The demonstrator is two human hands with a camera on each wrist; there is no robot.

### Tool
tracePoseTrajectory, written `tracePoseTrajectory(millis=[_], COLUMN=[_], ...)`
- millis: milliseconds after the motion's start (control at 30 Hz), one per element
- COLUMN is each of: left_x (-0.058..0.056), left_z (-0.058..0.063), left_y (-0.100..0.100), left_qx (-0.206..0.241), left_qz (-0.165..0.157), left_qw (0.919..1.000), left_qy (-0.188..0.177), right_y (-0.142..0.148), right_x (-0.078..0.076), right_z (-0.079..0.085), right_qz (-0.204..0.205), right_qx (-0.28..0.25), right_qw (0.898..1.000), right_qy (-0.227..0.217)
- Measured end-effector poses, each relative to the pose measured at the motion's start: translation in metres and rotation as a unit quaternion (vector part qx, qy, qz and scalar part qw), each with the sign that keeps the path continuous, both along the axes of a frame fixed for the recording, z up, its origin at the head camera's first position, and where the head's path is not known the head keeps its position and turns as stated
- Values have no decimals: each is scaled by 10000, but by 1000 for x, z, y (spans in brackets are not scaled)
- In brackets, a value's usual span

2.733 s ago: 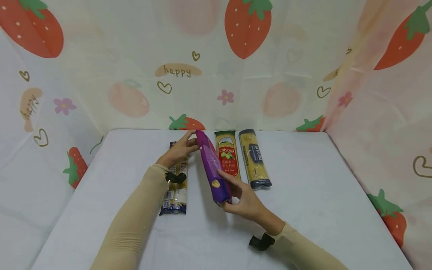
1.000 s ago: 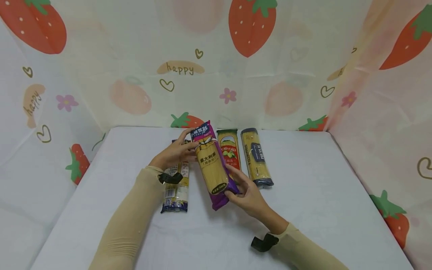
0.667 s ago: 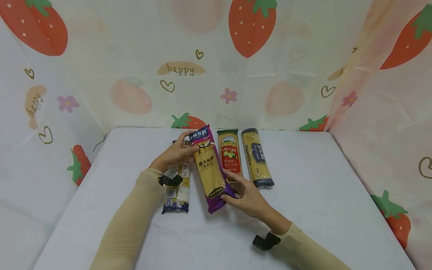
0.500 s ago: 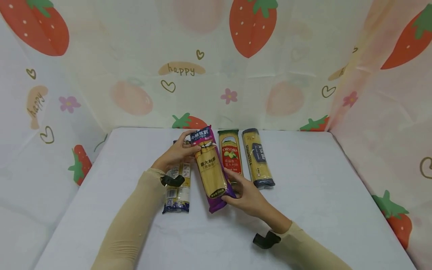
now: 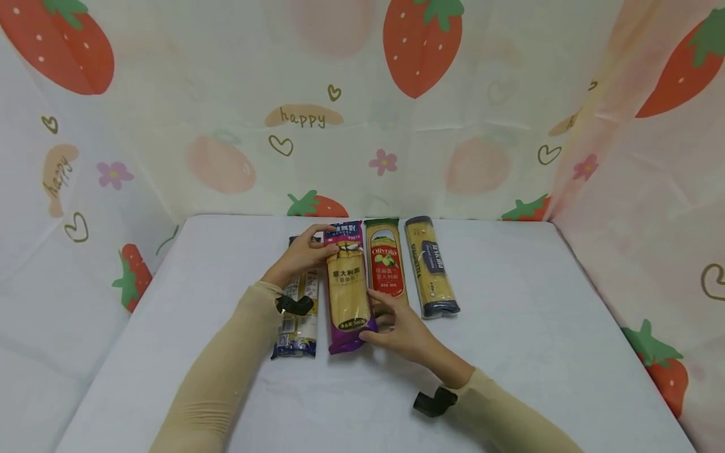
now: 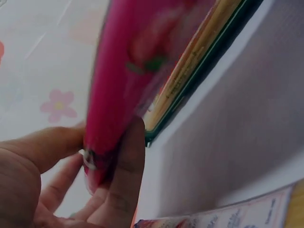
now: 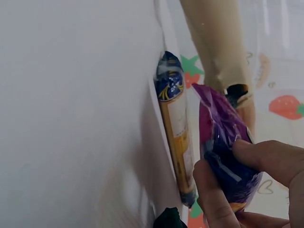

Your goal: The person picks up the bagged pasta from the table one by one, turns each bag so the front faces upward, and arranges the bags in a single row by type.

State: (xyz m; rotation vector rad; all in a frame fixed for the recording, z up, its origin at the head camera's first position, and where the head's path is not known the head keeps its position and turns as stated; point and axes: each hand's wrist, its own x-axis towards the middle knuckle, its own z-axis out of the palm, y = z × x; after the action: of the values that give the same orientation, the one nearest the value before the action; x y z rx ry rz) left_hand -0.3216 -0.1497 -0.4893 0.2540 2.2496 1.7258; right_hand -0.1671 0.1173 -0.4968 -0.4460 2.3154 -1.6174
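Status: purple pasta pack [image 5: 348, 289] is in both hands, front label up, between the blue-ended pack [image 5: 297, 327] and the Olivoila pack [image 5: 386, 261]. Left hand [image 5: 301, 255] pinches its far end, thumb one side, fingers the other; right hand [image 5: 404, 330] grips the near end at the corner. Wrist views show it held clear of the desk [image 5: 510, 327], near end definitely up; exact height not readable

Done, as far as I can judge: three packs lie on the desk in a rough row, none gripped. Blue-ended one is barcode side up, partly behind the left hand and wrist; Olivoila and the dark-capped yellow pack [image 5: 432, 267] are front up, the latter slightly slanted

Left: purple one not set down, neither hand has let go. Can't tell whether it touches the Olivoila pack
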Motion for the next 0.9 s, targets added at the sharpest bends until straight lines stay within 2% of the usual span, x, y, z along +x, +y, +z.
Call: tracePoseTrajectory(millis=[233, 433, 667, 900], left_x=[-4, -13, -24, -36], left_z=[5, 8, 6, -1], left_y=[4, 5, 4, 0], left_qx=[-306, -419, -437, -925], left_qz=[175, 134, 48, -2], left_qw=[9993, 9990, 9990, 9952], left_qy=[-88, -45, 65, 323], right_y=[-11, -19, -29, -38], right_x=[-8, -18, -30, -36], right_z=[0, -1, -3, -1], right_qz=[-137, -237, -178, -317], right_qx=[112, 278, 520, 840], right_qw=[9998, 9992, 9983, 9958], right_qy=[79, 146, 194, 148])
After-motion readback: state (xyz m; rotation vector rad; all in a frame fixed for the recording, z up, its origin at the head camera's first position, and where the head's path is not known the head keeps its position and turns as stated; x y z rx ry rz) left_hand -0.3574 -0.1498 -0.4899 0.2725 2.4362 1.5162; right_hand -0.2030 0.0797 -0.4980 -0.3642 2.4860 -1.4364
